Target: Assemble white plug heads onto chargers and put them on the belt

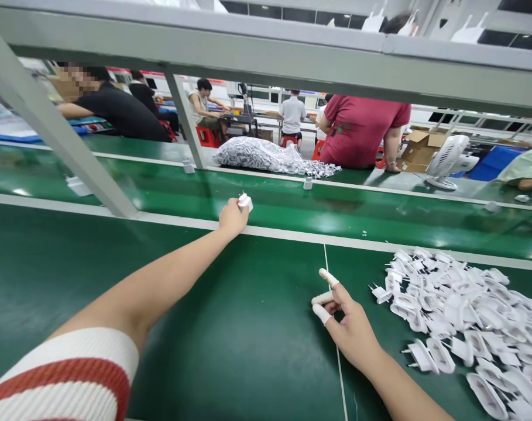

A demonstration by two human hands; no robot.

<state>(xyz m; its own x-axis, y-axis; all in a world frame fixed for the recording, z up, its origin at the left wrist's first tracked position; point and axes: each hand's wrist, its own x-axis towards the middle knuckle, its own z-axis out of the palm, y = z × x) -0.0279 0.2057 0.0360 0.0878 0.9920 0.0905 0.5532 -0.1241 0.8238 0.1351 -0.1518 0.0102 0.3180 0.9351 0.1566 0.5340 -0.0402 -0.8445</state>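
Note:
My left hand (pixel 232 218) is stretched far forward over the green conveyor belt (pixel 169 199), fingers closed on a small white plug part (pixel 245 202). My right hand (pixel 347 321) rests on the near green table (pixel 248 327), fingers loosely apart, with white finger cots on the thumb and two fingertips; it holds nothing. A heap of several white plug parts (pixel 463 321) lies just right of that hand.
A grey metal frame (pixel 59 134) crosses the view above and slants down at left. A clear bag of white parts (pixel 266 156) lies on the far side of the belt. Other people sit or stand beyond it. A white fan (pixel 445 161) stands at right.

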